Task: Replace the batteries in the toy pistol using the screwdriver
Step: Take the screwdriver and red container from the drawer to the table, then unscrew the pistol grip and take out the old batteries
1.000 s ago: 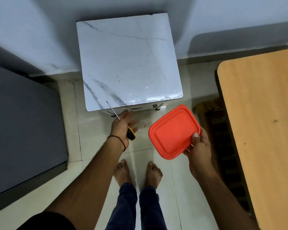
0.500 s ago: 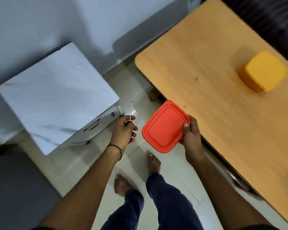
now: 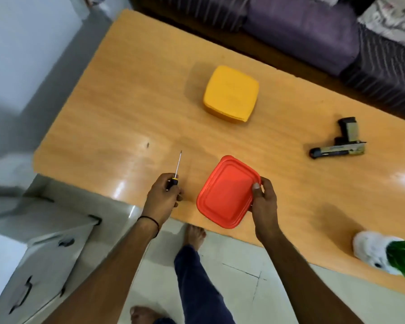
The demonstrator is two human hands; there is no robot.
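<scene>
The left hand is clenched around the handle of a screwdriver. Its thin metal shaft points away from the person, over the near part of the counter. A dark band is around the left wrist.

The right hand holds a red box by its right edge. The thumb lies on top of the lid and the other fingers go under it. The box is tilted and it is over the near edge of the counter; I cannot tell if it touches the surface.

The toy pistol lies flat on the right side of the counter, far from both hands. It is black with pale panels. The barrel points to the left and the grip points to the far side.

A yellow box with its lid on stands near the middle of the counter, beyond the red box and well apart from it. At the near right edge of the counter there is a white thing with something green, but it is too blurred to tell more.

A purple sofa is behind the far edge of the counter. A pale cabinet with dark handles is at the near left, on the floor. The person stands barefoot on light tiles, in dark trousers.
</scene>
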